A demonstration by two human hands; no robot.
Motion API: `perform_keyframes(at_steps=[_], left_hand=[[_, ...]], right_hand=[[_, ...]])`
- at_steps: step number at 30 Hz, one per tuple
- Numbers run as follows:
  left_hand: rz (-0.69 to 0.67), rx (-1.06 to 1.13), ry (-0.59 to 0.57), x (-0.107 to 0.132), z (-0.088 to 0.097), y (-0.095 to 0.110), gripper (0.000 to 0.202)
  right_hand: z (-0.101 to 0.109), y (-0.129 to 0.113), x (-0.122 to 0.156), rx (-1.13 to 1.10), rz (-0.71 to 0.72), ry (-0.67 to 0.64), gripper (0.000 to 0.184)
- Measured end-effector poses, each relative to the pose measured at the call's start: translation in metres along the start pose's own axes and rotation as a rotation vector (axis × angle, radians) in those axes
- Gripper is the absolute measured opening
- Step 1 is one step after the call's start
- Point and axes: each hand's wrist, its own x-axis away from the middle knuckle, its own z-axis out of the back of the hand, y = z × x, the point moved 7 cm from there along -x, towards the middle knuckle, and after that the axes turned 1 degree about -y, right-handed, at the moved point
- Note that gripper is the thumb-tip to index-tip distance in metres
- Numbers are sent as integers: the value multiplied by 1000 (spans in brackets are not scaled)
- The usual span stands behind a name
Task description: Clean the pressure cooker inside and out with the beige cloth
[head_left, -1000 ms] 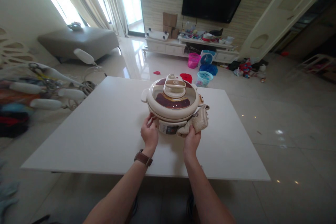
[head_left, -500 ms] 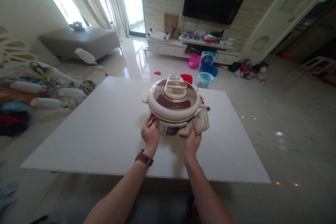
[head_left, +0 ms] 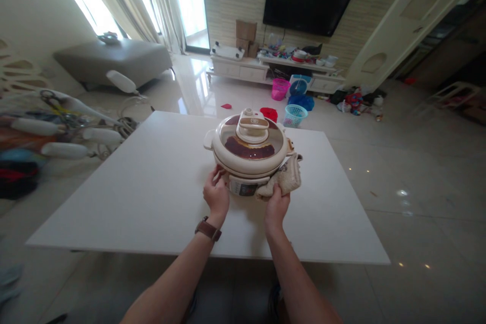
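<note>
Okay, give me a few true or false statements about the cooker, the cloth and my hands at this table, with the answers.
1. The lid sits on the cooker. True.
2. The right hand holds a cloth against the cooker's side. True.
3. The left hand holds the cloth. False: it touches the cooker's front bare; the cloth is at the right hand.
4. The watch is on the right wrist. False: it is on the left wrist.
5. The cooker stands on the floor. False: it stands on the white table.
</note>
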Motion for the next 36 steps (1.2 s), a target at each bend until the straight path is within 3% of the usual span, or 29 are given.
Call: perform_keyframes(at_steps=[12, 22, 25, 29, 32, 36], left_hand=[[-12, -9, 2, -2, 1, -5, 47], [-12, -13, -6, -6, 2, -7, 46], [12, -9, -4, -6, 2, -6, 46], [26, -1, 3, -4, 2, -2, 45], [29, 17, -2, -1, 0, -1, 43], [68, 39, -4, -7, 3, 1, 43]], right_hand=[[1, -1, 1, 18, 2, 19, 54], [-5, -9, -2, 109, 112, -57, 52], [-8, -15, 18, 126, 246, -107, 52], [-17, -31, 41, 215, 554, -261, 54], [-22, -41, 39, 278, 742, -308, 59], [-26, -46, 37, 387, 832, -295, 68]])
